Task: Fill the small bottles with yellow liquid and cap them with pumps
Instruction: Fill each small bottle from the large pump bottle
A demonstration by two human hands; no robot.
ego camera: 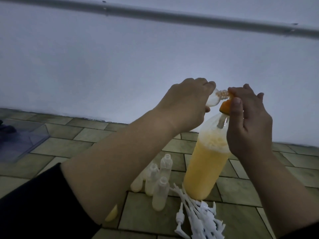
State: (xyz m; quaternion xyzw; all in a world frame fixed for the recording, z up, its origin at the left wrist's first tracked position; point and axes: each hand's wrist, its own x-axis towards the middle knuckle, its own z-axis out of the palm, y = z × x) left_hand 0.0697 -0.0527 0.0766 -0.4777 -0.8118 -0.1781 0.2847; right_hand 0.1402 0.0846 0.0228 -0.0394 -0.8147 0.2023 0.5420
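Currently mid-fill, early in the batch by the look of it. Left hand point(186, 102) grips a small clear bottle point(96, 100), tipped on its side with the neck pointing right, held up in the air above the tiled floor point(69, 147). Right hand point(248, 121) pinches the orange dispenser top point(226, 107) of the big bottle point(207, 163) between thumb and fingertips; the spout meets the small bottle's mouth. The held bottle looks empty or nearly so, little yellow visible inside; hard to tell in the dim light.

Big bottle stands on the floor just under the hands, tilted slightly, roughly two thirds full of yellow liquid with foam on top and a tube running down from the orange top.

Just left of its base stands a cluster of small bottles point(160, 190), all upright, open-necked, no pumps fitted. They look pale, maybe filled with light yellow liquid, maybe only frosted; cannot tell for sure. One more small yellowish bottle point(112, 213) lies near the left forearm, partly hidden.

White pumps point(198, 214) lie in a loose heap in front of the big bottle's base, toward the floor's near edge, none mounted.

So: capping not started, at least the held bottle left to fill, then all pumps to fit.

Clear plastic tray point(24, 140) sits by the floor's far left edge, contents unclear.
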